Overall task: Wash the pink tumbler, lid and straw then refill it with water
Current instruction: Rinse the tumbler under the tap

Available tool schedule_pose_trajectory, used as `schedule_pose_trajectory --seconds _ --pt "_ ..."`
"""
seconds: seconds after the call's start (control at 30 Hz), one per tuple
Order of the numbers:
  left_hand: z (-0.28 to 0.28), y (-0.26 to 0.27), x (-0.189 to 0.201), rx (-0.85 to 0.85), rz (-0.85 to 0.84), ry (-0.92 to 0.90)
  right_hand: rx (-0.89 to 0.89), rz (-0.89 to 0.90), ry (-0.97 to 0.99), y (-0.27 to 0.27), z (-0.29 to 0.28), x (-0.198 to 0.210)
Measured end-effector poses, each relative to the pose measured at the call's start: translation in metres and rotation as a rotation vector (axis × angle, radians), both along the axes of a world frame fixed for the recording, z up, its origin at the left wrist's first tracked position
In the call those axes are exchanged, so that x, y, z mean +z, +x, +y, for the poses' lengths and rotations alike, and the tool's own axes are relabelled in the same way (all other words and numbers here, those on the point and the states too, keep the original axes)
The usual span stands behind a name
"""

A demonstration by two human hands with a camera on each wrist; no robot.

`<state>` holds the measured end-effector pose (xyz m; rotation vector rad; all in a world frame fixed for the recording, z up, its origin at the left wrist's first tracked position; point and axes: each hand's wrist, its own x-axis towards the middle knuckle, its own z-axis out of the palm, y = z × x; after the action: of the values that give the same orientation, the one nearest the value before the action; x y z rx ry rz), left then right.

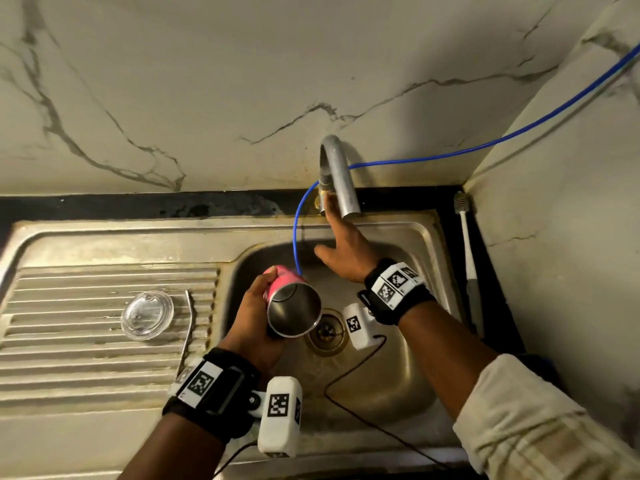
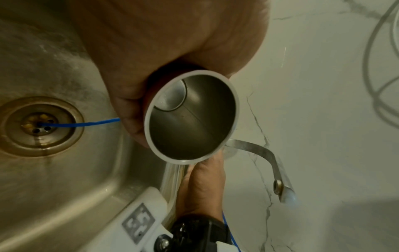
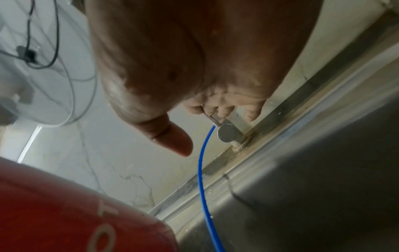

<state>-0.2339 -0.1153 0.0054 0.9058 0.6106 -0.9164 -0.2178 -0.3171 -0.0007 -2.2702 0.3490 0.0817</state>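
Note:
The pink tumbler is tilted over the sink basin, its bare steel inside facing me. My left hand grips its body from the left. My right hand reaches to the back of the sink, with its fingertips on the tap lever at the base of the faucet and the thumb spread out. The clear lid and the bent metal straw lie on the ribbed drainboard. No water shows at the spout.
A thin blue tube runs from the wall past the faucet down into the drain. A long white-and-grey brush lies along the right ledge. A black cable hangs across the basin. Marble walls close the back and right.

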Motion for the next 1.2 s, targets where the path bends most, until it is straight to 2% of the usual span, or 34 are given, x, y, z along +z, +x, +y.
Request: schedule_pose_trajectory --seconds 0.1,0.27,0.4,0.47,0.53,0.63,0.7,0.73,0.8,0.9,0.93,1.0,1.07,1.2 --pt "0.000 0.004 -0.001 -0.034 -0.019 0.033 0.045 -0.017 -0.103 -0.001 -0.007 -0.009" --pt "-0.013 0.006 0.004 -0.070 -0.048 0.030 0.166 -0.007 -0.169 0.005 -0.013 -0.012" --pt "-0.022 0.006 0.008 -0.129 -0.051 0.058 0.217 0.001 -0.116 0.007 -0.007 -0.011" --pt "-0.027 0.006 0.008 -0.135 -0.086 0.103 0.184 -0.040 -0.052 0.006 -0.007 -0.014" --pt "-0.034 0.006 0.011 -0.142 -0.151 0.145 0.026 -0.047 0.072 -0.003 -0.012 -0.022" --pt "-0.043 0.008 0.009 -0.206 -0.329 0.196 -0.198 -0.002 0.513 -0.033 -0.006 -0.019" --pt "-0.047 0.012 0.006 -0.285 -0.416 0.193 -0.288 0.054 0.885 -0.053 0.002 -0.011" --pt "-0.048 0.014 0.005 -0.337 -0.478 0.198 -0.323 0.055 0.998 -0.059 0.004 -0.008" --pt "-0.053 0.015 0.003 -0.457 -0.692 0.207 -0.333 0.004 1.046 -0.061 0.007 -0.007" --pt "-0.064 0.013 -0.006 -0.560 -1.171 0.239 -0.448 -0.065 0.915 -0.053 0.013 -0.008" --pt "-0.067 0.014 -0.011 -0.572 -1.284 0.274 -0.496 -0.087 0.912 -0.050 0.011 -0.011" --pt "-0.068 0.017 -0.022 -0.574 -1.395 0.366 -0.506 -0.075 0.931 -0.046 0.006 -0.012" --pt "-0.065 0.017 -0.029 -0.552 -1.370 0.406 -0.486 -0.065 0.911 -0.046 0.002 -0.009" --pt "-0.060 0.022 -0.047 -0.579 -1.140 0.453 -0.417 -0.106 0.841 -0.047 0.005 -0.008"
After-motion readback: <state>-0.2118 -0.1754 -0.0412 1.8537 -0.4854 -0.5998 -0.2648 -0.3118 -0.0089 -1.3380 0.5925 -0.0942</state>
